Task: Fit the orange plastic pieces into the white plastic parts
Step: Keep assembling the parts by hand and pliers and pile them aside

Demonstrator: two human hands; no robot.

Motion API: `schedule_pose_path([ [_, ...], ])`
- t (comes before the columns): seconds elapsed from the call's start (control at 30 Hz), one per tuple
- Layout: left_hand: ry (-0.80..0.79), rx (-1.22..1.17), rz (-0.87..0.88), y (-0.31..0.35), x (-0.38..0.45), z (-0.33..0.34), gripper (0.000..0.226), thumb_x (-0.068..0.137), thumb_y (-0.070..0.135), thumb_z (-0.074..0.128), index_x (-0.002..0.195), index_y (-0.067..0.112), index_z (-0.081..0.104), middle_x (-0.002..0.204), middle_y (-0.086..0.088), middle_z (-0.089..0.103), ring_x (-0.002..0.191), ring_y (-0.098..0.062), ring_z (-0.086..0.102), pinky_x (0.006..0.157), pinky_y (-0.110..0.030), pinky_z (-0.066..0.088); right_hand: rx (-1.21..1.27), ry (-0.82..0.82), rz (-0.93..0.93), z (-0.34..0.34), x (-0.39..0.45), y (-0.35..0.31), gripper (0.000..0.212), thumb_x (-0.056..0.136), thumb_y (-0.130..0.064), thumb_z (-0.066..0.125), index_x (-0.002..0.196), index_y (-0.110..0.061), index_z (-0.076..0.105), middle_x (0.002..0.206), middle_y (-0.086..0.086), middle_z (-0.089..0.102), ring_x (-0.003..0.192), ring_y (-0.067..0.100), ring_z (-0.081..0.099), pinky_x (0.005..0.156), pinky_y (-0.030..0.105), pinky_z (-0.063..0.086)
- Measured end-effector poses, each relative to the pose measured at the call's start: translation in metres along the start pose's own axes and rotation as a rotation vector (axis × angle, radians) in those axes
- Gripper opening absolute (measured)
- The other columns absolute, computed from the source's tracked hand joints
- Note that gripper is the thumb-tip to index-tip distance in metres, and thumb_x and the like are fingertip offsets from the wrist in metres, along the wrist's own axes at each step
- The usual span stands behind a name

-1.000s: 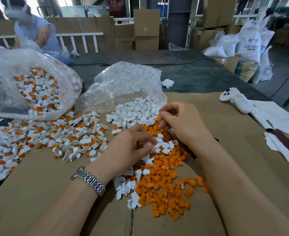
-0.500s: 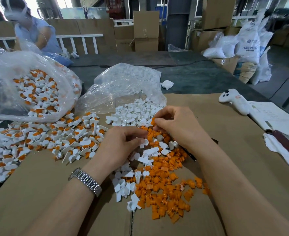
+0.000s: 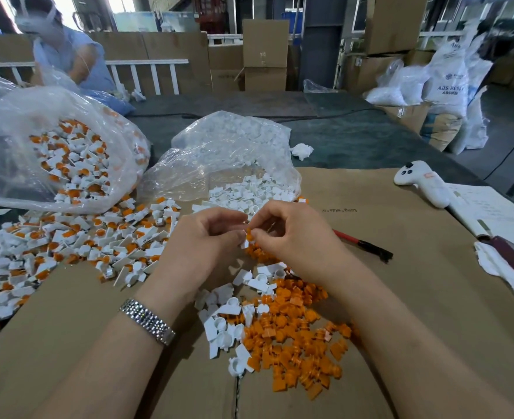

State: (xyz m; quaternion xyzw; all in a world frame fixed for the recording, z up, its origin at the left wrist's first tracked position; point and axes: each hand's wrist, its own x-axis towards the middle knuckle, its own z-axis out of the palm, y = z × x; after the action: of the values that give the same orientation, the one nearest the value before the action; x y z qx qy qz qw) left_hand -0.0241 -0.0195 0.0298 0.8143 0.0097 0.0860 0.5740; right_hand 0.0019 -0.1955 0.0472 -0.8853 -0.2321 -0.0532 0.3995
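Note:
My left hand (image 3: 203,246) pinches a small white plastic part (image 3: 244,244) just above the cardboard. My right hand (image 3: 292,240) pinches an orange piece (image 3: 249,234) and holds it against the top of that white part. The two hands meet fingertip to fingertip at the middle of the view. Below them lies a heap of loose orange pieces (image 3: 295,343) with loose white parts (image 3: 225,316) on its left side. More white parts (image 3: 249,192) spill from a clear bag behind my hands.
Fitted white-and-orange parts (image 3: 68,240) cover the left of the cardboard sheet (image 3: 401,297) and fill a clear bag (image 3: 53,152). A red-and-black tool (image 3: 361,244), a white controller (image 3: 422,182), papers and cloth lie at the right. A person sits at the far left.
Both hands have lifted off the piles and come together. The left took a white part, the right an orange piece, and they now press these against each other.

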Motion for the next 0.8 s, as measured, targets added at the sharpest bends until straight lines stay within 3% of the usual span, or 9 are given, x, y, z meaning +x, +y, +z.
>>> schedule_pose_path([
  [0.1, 0.015, -0.014, 0.011, 0.002, -0.001, -0.001, 0.025, 0.091, 0.009, 0.075, 0.109, 0.026, 0.076, 0.092, 0.017, 0.079, 0.085, 0.003, 0.073, 0.069, -0.007, 0.052, -0.069, 0.048, -0.008, 0.005, 0.0, -0.003, 0.005, 0.091, -0.022, 0.069, 0.094, -0.026, 0.07, 0.084, -0.012, 0.066, 0.077, 0.004, 0.063, 0.075, 0.029, 0.057],
  [0.2, -0.058, -0.143, -0.022, 0.003, -0.001, -0.005, 0.03, 0.089, 0.006, 0.075, 0.111, 0.025, 0.075, 0.097, 0.011, 0.08, 0.09, -0.005, 0.075, 0.069, -0.011, 0.055, -0.023, 0.093, 0.053, 0.008, 0.001, -0.004, 0.003, 0.092, -0.024, 0.069, 0.093, -0.025, 0.066, 0.086, -0.011, 0.065, 0.078, 0.005, 0.063, 0.073, 0.027, 0.057],
  [0.27, -0.168, -0.34, -0.071, 0.005, -0.001, -0.007, 0.037, 0.088, -0.002, 0.073, 0.117, 0.02, 0.074, 0.104, 0.002, 0.08, 0.094, -0.014, 0.077, 0.069, -0.017, 0.058, 0.053, 0.115, 0.12, 0.006, 0.002, -0.003, 0.004, 0.092, -0.023, 0.068, 0.094, -0.022, 0.064, 0.087, -0.008, 0.067, 0.08, 0.008, 0.066, 0.074, 0.028, 0.057],
  [0.37, -0.185, -0.283, -0.005, 0.003, 0.0, -0.008, 0.043, 0.086, -0.004, 0.075, 0.118, 0.024, 0.075, 0.107, 0.004, 0.078, 0.095, -0.011, 0.075, 0.073, -0.017, 0.058, 0.275, 0.118, 0.185, -0.001, 0.001, -0.005, 0.002, 0.093, -0.017, 0.067, 0.094, -0.017, 0.066, 0.085, 0.001, 0.073, 0.08, 0.017, 0.073, 0.08, 0.039, 0.061],
  [0.47, -0.093, -0.217, 0.034, 0.002, 0.001, -0.008, 0.035, 0.082, 0.009, 0.081, 0.11, 0.028, 0.079, 0.103, 0.002, 0.079, 0.095, -0.012, 0.075, 0.075, -0.014, 0.056, 0.389, 0.071, 0.179, -0.005, -0.003, -0.01, 0.004, 0.095, -0.015, 0.067, 0.098, -0.013, 0.067, 0.086, 0.005, 0.075, 0.075, 0.013, 0.074, 0.078, 0.033, 0.062],
  [0.6, -0.097, -0.285, 0.005, 0.006, -0.002, -0.008, 0.034, 0.072, 0.024, 0.079, 0.105, 0.023, 0.081, 0.097, -0.001, 0.081, 0.088, -0.015, 0.077, 0.069, -0.014, 0.056, 0.384, 0.065, 0.15, -0.006, -0.004, -0.012, 0.004, 0.095, -0.017, 0.067, 0.099, -0.015, 0.068, 0.088, 0.001, 0.074, 0.079, 0.012, 0.073, 0.079, 0.03, 0.061],
  [0.73, 0.003, -0.172, 0.103, 0.011, -0.008, -0.004, 0.028, 0.071, 0.028, 0.077, 0.099, 0.025, 0.08, 0.088, 0.007, 0.08, 0.078, -0.009, 0.076, 0.066, -0.01, 0.053, 0.291, 0.106, 0.121, -0.003, -0.003, -0.01, 0.002, 0.094, -0.022, 0.069, 0.095, -0.02, 0.068, 0.083, -0.007, 0.068, 0.072, 0.001, 0.063, 0.064, 0.016, 0.052],
  [0.8, 0.056, -0.109, 0.148, 0.011, -0.009, -0.001, 0.023, 0.076, 0.023, 0.079, 0.099, 0.025, 0.079, 0.086, 0.01, 0.079, 0.076, -0.008, 0.075, 0.067, -0.009, 0.053, 0.265, 0.111, 0.121, 0.0, -0.002, -0.009, 0.003, 0.094, -0.022, 0.069, 0.094, -0.02, 0.067, 0.081, -0.007, 0.068, 0.069, 0.001, 0.06, 0.063, 0.016, 0.049],
])
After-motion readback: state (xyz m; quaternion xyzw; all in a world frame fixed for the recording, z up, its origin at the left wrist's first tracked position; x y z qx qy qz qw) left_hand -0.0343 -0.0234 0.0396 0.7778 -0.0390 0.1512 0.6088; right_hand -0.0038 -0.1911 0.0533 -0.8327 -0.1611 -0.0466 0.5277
